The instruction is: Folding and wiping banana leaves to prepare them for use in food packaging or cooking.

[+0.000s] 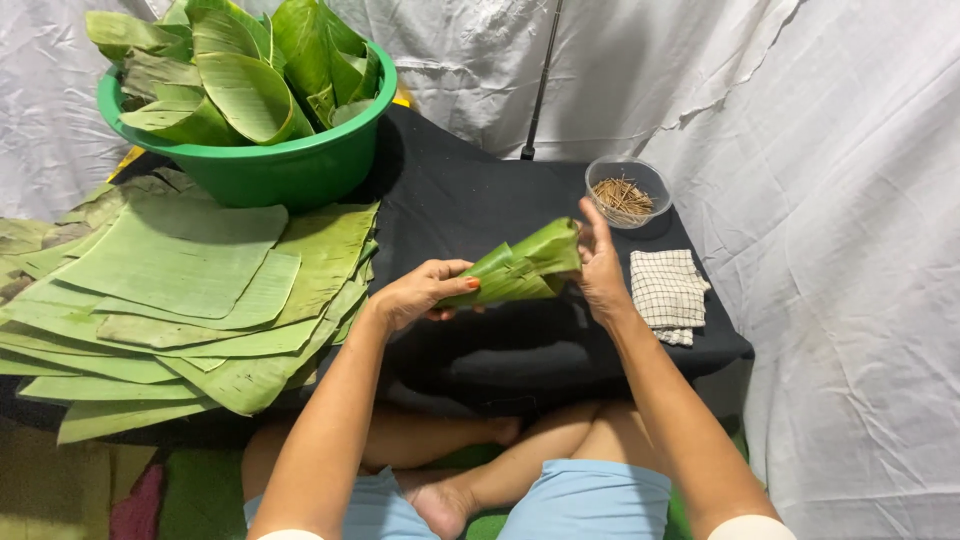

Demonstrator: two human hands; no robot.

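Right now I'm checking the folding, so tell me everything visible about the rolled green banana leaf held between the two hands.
The rolled green banana leaf is folded into a cone-like roll, glossy and ribbed, lying roughly level above the black cloth-covered table. The left hand grips its narrower end; the right hand holds the wider end, fingers upright against it. Its inside is hidden.

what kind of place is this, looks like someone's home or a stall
Probably a makeshift floor-level workspace at home: white cloth backdrop, a person sitting cross-legged at a low black-covered table, a stack of flat banana leaves and a green basin of folded ones.
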